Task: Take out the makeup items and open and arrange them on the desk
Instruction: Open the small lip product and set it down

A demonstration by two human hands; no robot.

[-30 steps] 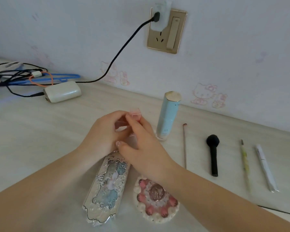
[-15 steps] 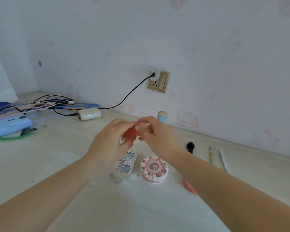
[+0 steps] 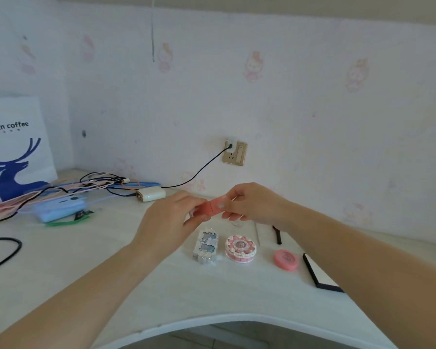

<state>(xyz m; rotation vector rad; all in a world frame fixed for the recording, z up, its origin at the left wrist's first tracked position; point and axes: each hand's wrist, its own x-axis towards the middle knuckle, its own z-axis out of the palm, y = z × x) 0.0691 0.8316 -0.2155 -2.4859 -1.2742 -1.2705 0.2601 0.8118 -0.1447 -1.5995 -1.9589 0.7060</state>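
Observation:
Both hands hold a small pink lipstick tube (image 3: 212,207) in the air above the desk. My left hand (image 3: 169,220) grips its left end and my right hand (image 3: 252,202) grips its right end, with a seam showing in the middle. Below on the white desk (image 3: 136,285) lie a silver ornate rectangular case (image 3: 206,245), a round pink cake-shaped compact (image 3: 240,248) and a flat pink round compact (image 3: 286,259). A black brush (image 3: 277,235) and a thin stick (image 3: 256,234) lie partly hidden behind my right arm.
A black-edged white box (image 3: 319,275) sits at the right under my forearm. At the back left are a white paper bag (image 3: 15,147), tangled cables (image 3: 93,182), a blue device (image 3: 61,209) and a white charger (image 3: 150,193) plugged into a wall socket (image 3: 234,152).
The view has pulled back and up, so the desk items look smaller. My hands have lifted the pink tube higher and are spread slightly wider along it.

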